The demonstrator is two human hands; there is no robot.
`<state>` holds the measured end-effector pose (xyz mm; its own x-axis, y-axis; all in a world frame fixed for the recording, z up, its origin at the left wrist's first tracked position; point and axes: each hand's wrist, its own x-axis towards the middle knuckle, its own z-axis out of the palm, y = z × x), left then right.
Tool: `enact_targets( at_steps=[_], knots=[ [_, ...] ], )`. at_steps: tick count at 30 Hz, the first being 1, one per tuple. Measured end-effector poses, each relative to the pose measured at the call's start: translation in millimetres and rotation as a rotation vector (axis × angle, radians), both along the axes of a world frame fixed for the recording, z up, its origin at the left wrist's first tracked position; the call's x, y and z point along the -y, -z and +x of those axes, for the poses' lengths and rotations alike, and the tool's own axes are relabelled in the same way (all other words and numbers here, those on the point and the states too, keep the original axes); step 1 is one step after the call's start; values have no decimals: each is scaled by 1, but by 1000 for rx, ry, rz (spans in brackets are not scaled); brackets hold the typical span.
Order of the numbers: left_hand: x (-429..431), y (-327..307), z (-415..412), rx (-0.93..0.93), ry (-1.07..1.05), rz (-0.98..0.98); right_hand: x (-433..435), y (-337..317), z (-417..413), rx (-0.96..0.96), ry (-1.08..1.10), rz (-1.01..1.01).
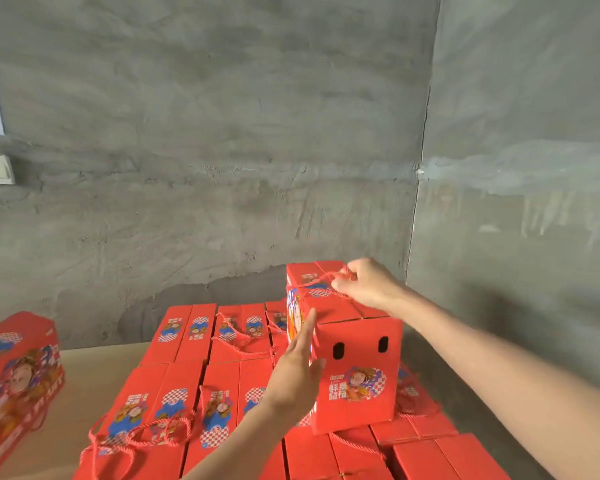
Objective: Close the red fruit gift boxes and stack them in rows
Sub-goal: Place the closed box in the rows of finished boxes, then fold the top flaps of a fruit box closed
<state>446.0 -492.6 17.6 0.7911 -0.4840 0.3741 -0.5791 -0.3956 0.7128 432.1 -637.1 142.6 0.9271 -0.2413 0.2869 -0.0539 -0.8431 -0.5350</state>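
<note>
Nearest: a row of closed red gift boxes (174,410), matte cardboard, rectangular, each top split by a centre seam and printed with a cartoon figure on blue-and-white check; twisted red cord handles (146,434) lie slack across the lids.

Upper tier: one closed red box (357,375) stands on the row, right of centre, its near end face showing two black oval holes and a printed label.

Left hand (297,372): flat, fingers straight and together, pressed against that box's left front edge.

Right hand (368,284): on the box's lid at the far end, fingers pinched on its red cord handle (321,279).

Left edge: further red boxes (14,375), tilted, on a pale wooden surface (84,375).

Beyond: rough grey cement wall (222,150), trowel-marked, meeting a second wall at a corner.
</note>
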Motion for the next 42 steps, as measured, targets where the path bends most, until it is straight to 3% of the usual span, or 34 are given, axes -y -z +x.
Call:
enact_targets(
  at_steps=[4,7,11,16,19,24,27,32,37,39,42],
  knots=[
    [19,21,11,-143,23,-59,9,81,-22,-37,-49,-615],
    [28,33,19,-182,26,-90,23,97,-14,96,-13,-763],
    [46,37,47,-136,-35,-121,42,106,19,204,27,-687],
    [79,36,95,-83,-262,-32,59,120,86,212,165,-625],
    [78,45,115,-108,-263,132,75,117,121,168,139,-542],
    [38,84,126,-43,-196,659,99,116,156,158,126,-475],
    [31,95,131,1,-195,780,105,116,168,157,109,-445],
    [35,95,134,2,-160,872,115,116,173,145,70,-414],
    [32,101,131,-9,-145,890,85,125,162,158,163,-419],
    [31,104,122,2,-162,859,59,156,145,182,85,-340],
    [21,105,101,72,-150,735,17,231,93,-5,-154,-318]
  ],
)
